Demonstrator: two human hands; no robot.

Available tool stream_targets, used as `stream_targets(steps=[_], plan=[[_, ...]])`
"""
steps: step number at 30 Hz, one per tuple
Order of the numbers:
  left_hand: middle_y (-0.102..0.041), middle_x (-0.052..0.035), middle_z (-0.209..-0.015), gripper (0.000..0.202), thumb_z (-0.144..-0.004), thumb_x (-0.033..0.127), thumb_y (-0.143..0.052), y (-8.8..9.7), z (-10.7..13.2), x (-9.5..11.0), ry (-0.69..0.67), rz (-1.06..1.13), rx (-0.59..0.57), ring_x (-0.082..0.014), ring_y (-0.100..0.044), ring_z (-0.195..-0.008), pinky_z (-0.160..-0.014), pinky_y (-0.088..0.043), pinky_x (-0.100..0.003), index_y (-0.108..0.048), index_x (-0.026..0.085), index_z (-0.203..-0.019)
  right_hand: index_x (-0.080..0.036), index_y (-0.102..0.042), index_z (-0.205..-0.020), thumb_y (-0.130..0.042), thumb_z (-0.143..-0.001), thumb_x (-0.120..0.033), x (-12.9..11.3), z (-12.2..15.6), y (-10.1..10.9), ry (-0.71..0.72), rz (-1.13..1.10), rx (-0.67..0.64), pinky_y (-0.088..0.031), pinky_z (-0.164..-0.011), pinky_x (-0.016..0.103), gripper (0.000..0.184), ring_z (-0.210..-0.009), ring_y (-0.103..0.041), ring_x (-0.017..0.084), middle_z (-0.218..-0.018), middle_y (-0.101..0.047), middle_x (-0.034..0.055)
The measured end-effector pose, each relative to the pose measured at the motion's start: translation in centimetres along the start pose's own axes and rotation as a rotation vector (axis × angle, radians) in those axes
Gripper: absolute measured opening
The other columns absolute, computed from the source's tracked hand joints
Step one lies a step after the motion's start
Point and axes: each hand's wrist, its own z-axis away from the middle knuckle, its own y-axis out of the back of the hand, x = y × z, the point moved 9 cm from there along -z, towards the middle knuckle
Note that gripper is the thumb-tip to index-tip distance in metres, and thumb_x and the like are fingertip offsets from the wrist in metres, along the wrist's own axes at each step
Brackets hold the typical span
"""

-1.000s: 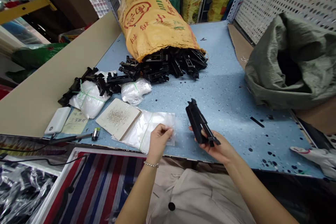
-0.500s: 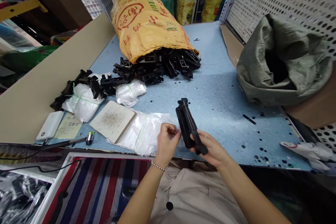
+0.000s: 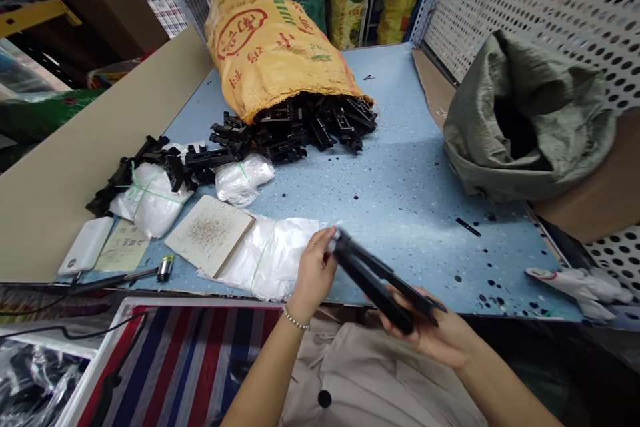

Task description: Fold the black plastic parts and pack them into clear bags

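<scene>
My right hand (image 3: 440, 337) grips a long black plastic part (image 3: 380, 283) near the table's front edge, the part tilted up to the left. My left hand (image 3: 315, 273) is closed at the part's upper left end, fingers pinched on its tip. Whether a thin clear bag is between the fingers cannot be told. A stack of clear plastic bags (image 3: 270, 253) lies just left of my left hand. More black parts (image 3: 300, 127) spill from an orange woven sack (image 3: 270, 47) at the middle back of the blue table (image 3: 410, 193).
A grey-green open sack (image 3: 525, 120) sits at the right. White tied bags (image 3: 150, 193) with black parts, a board with small bits (image 3: 207, 233), a white power bank (image 3: 85, 247), a lighter (image 3: 165, 268) lie left. A striped bag (image 3: 185, 360) is below the edge. A white glove (image 3: 575, 283) lies at right.
My right hand has drawn the black part closer to my body and tilted it flatter. My left hand has moved from the clear bags to the part's upper end.
</scene>
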Motion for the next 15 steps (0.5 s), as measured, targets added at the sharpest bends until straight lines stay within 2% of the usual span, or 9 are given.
stream_targets(steps=[2, 4, 5, 7, 9, 11, 13, 14, 15], plan=[[-0.046, -0.0134, -0.141, 0.06, -0.085, 0.005, -0.042, -0.3, 0.3, 0.6, -0.029, -0.018, -0.024, -0.0249, -0.045, -0.13, -0.105, -0.044, -0.044, -0.04, 0.024, -0.141, -0.012, -0.068, -0.093, -0.073, -0.077, -0.03, 1.7, -0.1, 0.2, -0.088, -0.11, -0.025, -0.05, -0.048, 0.015, 0.024, -0.066, -0.065, 0.012, -0.082, -0.069, 0.0089], [-0.038, -0.0137, -0.147, 0.065, -0.087, 0.003, -0.037, -1.1, 1.2, 2.1, -0.126, -0.065, -0.106, -0.0252, -0.039, -0.136, -0.108, -0.041, -0.045, -0.029, 0.025, -0.147, -0.011, -0.068, -0.097, -0.073, -0.077, -0.033, 2.2, -0.9, 0.3, -0.115, -0.168, -0.061, -0.046, -0.043, 0.011, 0.03, -0.06, -0.061, 0.009, -0.076, -0.067, 0.0073], [-0.036, -0.0134, -0.149, 0.067, -0.087, 0.002, -0.035, -1.7, 1.9, 3.1, -0.189, -0.077, -0.164, -0.0249, -0.036, -0.137, -0.109, -0.04, -0.044, -0.024, 0.025, -0.149, -0.011, -0.068, -0.097, -0.074, -0.076, -0.034, 2.0, -1.5, 0.4, -0.094, -0.165, -0.062, -0.045, -0.041, 0.011, 0.031, -0.057, -0.059, 0.008, -0.074, -0.066, 0.0063], [-0.033, -0.0126, -0.151, 0.073, -0.085, -0.001, -0.031, -2.8, 3.6, 5.1, -0.307, -0.06, -0.288, -0.0234, -0.035, -0.138, -0.11, -0.04, -0.042, -0.015, 0.026, -0.151, -0.014, -0.068, -0.088, -0.076, -0.073, -0.035, 0.6, -2.9, 0.9, 0.037, -0.087, -0.006, -0.044, -0.041, 0.013, 0.027, -0.054, -0.056, 0.008, -0.069, -0.064, 0.0036], [-0.032, -0.0123, -0.151, 0.076, -0.085, -0.003, -0.031, -3.7, 5.0, 6.4, -0.364, -0.015, -0.374, -0.0221, -0.036, -0.138, -0.11, -0.041, -0.04, -0.009, 0.027, -0.152, -0.017, -0.066, -0.079, -0.075, -0.072, -0.036, -1.2, -3.8, 1.3, 0.208, 0.107, 0.103, -0.044, -0.043, 0.018, 0.023, -0.054, -0.055, 0.01, -0.066, -0.062, 0.0013], [-0.032, -0.0127, -0.15, 0.076, -0.085, -0.001, -0.033, -4.2, 5.5, 6.9, -0.349, 0.025, -0.41, -0.022, -0.037, -0.137, -0.11, -0.041, -0.04, -0.009, 0.026, -0.152, -0.018, -0.065, -0.08, -0.072, -0.075, -0.036, -2.8, -3.9, 1.1, 0.369, 0.404, 0.245, -0.047, -0.049, 0.023, 0.019, -0.06, -0.057, 0.013, -0.069, -0.062, 0.0007], [-0.034, -0.0139, -0.149, 0.075, -0.085, 0.005, -0.043, -4.0, 5.5, 7.0, -0.299, 0.058, -0.411, -0.0244, -0.038, -0.136, -0.11, -0.041, -0.041, -0.014, 0.024, -0.151, -0.02, -0.065, -0.093, -0.067, -0.079, -0.031, -3.8, -3.1, 0.0, 0.478, 0.721, 0.375, -0.051, -0.063, 0.029, 0.018, -0.074, -0.061, 0.018, -0.08, -0.065, 0.0023], [-0.038, -0.0141, -0.146, 0.073, -0.084, 0.008, -0.047, -3.5, 5.6, 7.1, -0.27, 0.07, -0.404, -0.0252, -0.041, -0.134, -0.108, -0.042, -0.042, -0.02, 0.024, -0.15, -0.021, -0.064, -0.101, -0.064, -0.08, -0.029, -4.1, -2.6, -0.9, 0.517, 0.842, 0.398, -0.051, -0.071, 0.032, 0.022, -0.082, -0.062, 0.02, -0.086, -0.067, 0.0033], [-0.044, -0.0138, -0.141, 0.068, -0.085, 0.011, -0.05, -2.6, 5.8, 7.2, -0.233, 0.08, -0.394, -0.0254, -0.046, -0.129, -0.106, -0.044, -0.042, -0.028, 0.024, -0.147, -0.022, -0.063, -0.109, -0.062, -0.081, -0.026, -4.0, -2.3, -2.2, 0.525, 0.924, 0.355, -0.05, -0.078, 0.035, 0.027, -0.089, -0.062, 0.021, -0.092, -0.067, 0.0041]])
